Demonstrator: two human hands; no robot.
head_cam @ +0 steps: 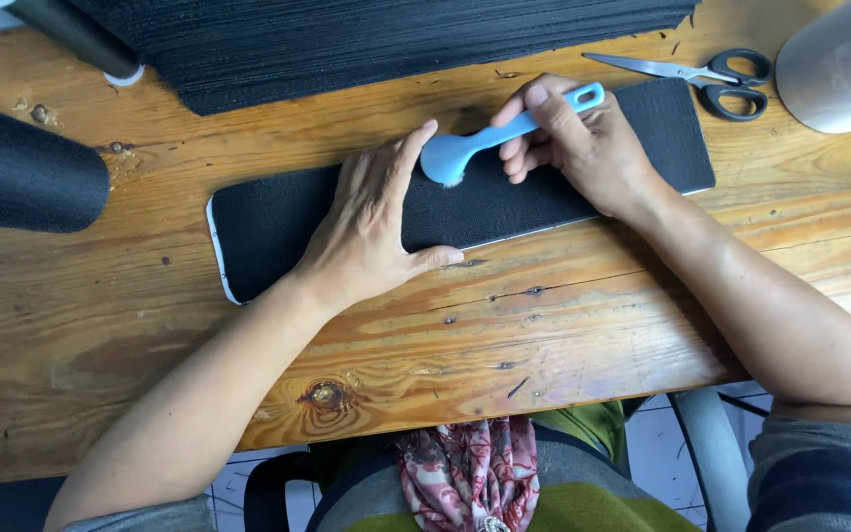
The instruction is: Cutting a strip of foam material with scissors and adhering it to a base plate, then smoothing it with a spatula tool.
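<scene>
A long black strip (pixel 278 222) with a white edge lies across the wooden table (pixel 100 325). My left hand (pixel 371 222) rests flat on the strip's middle, fingers apart, pressing it down. My right hand (pixel 578 143) grips the handle of a light blue brush (pixel 480 146), whose round head touches the strip just beside my left fingertips.
A stack of black sheets (pixel 366 39) lies at the back. A black roll (pixel 22 172) sits at the left, another black tube (pixel 76 34) at the top left. Black-handled scissors (pixel 711 79) and a grey cylinder (pixel 839 64) are at the right.
</scene>
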